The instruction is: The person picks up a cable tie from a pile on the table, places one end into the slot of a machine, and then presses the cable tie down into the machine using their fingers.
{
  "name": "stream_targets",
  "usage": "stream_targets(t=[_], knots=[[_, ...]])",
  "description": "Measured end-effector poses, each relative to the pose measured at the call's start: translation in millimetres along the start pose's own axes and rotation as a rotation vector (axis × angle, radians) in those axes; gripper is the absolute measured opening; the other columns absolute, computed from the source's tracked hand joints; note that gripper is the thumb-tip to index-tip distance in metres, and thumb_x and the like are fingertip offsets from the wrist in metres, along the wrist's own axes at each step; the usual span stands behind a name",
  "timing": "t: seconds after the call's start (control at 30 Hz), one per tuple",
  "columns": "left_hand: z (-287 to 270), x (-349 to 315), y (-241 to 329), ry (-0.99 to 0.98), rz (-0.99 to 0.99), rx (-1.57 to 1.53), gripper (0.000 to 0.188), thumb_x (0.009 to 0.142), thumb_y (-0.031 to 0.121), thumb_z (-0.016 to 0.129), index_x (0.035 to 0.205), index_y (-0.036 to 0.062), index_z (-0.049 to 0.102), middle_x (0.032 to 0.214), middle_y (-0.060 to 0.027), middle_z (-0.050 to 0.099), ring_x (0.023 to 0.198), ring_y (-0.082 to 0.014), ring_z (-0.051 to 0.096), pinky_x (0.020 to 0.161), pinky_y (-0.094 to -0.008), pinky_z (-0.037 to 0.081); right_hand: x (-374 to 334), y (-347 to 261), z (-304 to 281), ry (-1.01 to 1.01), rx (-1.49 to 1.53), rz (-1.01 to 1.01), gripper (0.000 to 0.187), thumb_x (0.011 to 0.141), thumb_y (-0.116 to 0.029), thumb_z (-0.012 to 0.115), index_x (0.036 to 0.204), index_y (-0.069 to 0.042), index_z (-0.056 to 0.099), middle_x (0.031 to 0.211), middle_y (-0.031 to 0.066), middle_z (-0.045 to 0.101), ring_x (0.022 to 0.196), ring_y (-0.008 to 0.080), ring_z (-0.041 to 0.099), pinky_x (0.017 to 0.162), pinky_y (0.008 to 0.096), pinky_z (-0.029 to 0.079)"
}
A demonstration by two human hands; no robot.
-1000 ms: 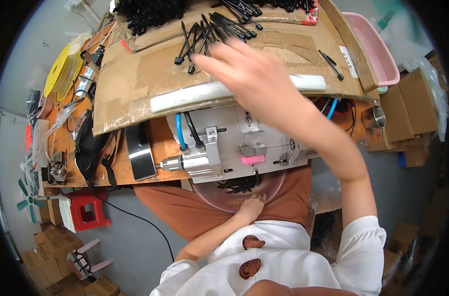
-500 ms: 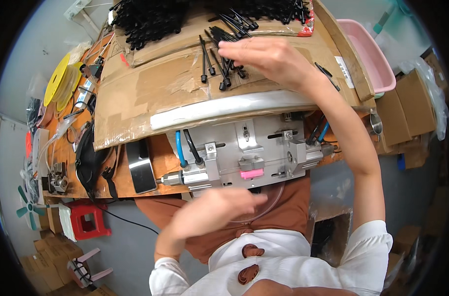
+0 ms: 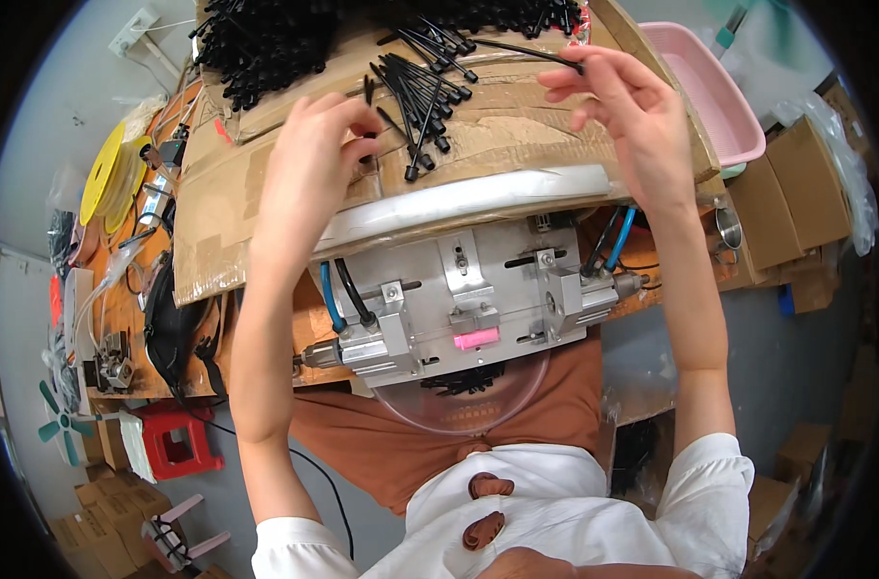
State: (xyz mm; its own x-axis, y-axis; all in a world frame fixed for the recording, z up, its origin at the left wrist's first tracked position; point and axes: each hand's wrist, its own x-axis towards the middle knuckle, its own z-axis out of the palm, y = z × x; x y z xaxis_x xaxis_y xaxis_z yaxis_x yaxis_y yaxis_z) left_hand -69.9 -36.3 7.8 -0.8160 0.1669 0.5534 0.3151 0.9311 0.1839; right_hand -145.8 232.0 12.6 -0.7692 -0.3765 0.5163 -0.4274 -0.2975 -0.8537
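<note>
My right hand [image 3: 637,121] is raised over the right side of the cardboard, pinching the end of a thin black rod [image 3: 524,51] that points left. At the left of a loose bunch of black rods [image 3: 422,106], my left hand [image 3: 309,159] has its thumb and fingers closed on another dark rod [image 3: 368,89], partly hidden by the fingers. Each loose rod has a thicker head at one end. Nearer to me stands a metal clamping fixture [image 3: 430,333] with two facing cylinders and a pink block [image 3: 476,339] in its middle.
A big heap of black rods [image 3: 266,48] covers the far cardboard. A white padded strip [image 3: 468,198] lines its near edge. Below the fixture, a clear round bowl [image 3: 478,420] on my lap holds black pieces. A pink basin [image 3: 705,96] stands right, a yellow spool [image 3: 111,174] left.
My left hand has gone from above my lap up to the cardboard, onto a rod. The right hand has moved rightward from the bunch with a rod in its fingers. The bowl is now uncovered.
</note>
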Motion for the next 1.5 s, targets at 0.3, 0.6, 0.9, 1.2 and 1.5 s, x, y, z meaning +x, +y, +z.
stream_targets(t=[0.3, 0.6, 0.9, 1.2, 1.5], knots=[[-19.3, -83.1, 46.9, 0.143, -0.280, -0.156, 0.031, 0.077, -0.009, 0.062, 0.107, 0.0031, 0.061, 0.088, -0.0115, 0.057, 0.078, -0.0224, 0.055, 0.072, -0.0317, 0.046, -36.3, -8.7, -12.3, -0.038, 0.111, 0.007, 0.023, 0.095, -0.015, 0.057, 0.112, 0.002, 0.059, 0.095, 0.0141, 0.067, 0.075, 0.0130, 0.059, 0.062, 0.0225, 0.047], [45.2, -191.7, 166.6, -0.226, -0.209, -0.052, 0.066, 0.075, -0.003, 0.057, 0.138, -0.0088, 0.038, 0.100, -0.0126, 0.051, 0.088, -0.0256, 0.048, 0.080, -0.0335, 0.043, -75.8, -22.3, 4.2, 0.025, 0.111, -0.008, 0.027, 0.096, -0.016, 0.056, 0.116, 0.003, 0.056, 0.092, 0.0164, 0.067, 0.077, 0.0167, 0.062, 0.060, 0.0230, 0.048], [59.7, -186.4, 173.2, -0.269, -0.208, 0.034, 0.067, 0.074, -0.003, 0.057, 0.137, -0.0098, 0.037, 0.100, -0.0120, 0.050, 0.088, -0.0247, 0.049, 0.080, -0.0332, 0.044, -98.1, -35.8, 11.9, 0.087, 0.092, -0.124, 0.020, 0.090, -0.005, 0.061, 0.108, 0.004, 0.056, 0.096, 0.0201, 0.067, 0.083, 0.0216, 0.066, 0.061, 0.0258, 0.053], [23.0, -146.4, 134.0, -0.152, -0.119, -0.167, 0.066, 0.074, -0.005, 0.058, 0.138, -0.0012, 0.042, 0.095, -0.0139, 0.051, 0.088, -0.0283, 0.050, 0.081, -0.0363, 0.044, -191.5, -2.0, 53.0, -0.131, -0.662, -0.182, 0.061, 0.066, 0.011, 0.072, 0.125, 0.010, 0.053, 0.081, 0.0122, 0.061, 0.061, 0.0203, 0.055, 0.053, 0.0324, 0.046], [8.5, -18.2, 11.5, -0.157, -0.297, -0.171, 0.023, 0.082, 0.002, 0.063, 0.105, 0.0021, 0.061, 0.091, -0.0152, 0.060, 0.085, -0.0277, 0.060, 0.077, -0.0363, 0.047, -222.0, 37.2, 81.3, -0.338, -0.799, -0.022, 0.064, 0.070, 0.004, 0.073, 0.129, 0.007, 0.050, 0.066, 0.0068, 0.053, 0.056, 0.0186, 0.051, 0.050, 0.0322, 0.044]])
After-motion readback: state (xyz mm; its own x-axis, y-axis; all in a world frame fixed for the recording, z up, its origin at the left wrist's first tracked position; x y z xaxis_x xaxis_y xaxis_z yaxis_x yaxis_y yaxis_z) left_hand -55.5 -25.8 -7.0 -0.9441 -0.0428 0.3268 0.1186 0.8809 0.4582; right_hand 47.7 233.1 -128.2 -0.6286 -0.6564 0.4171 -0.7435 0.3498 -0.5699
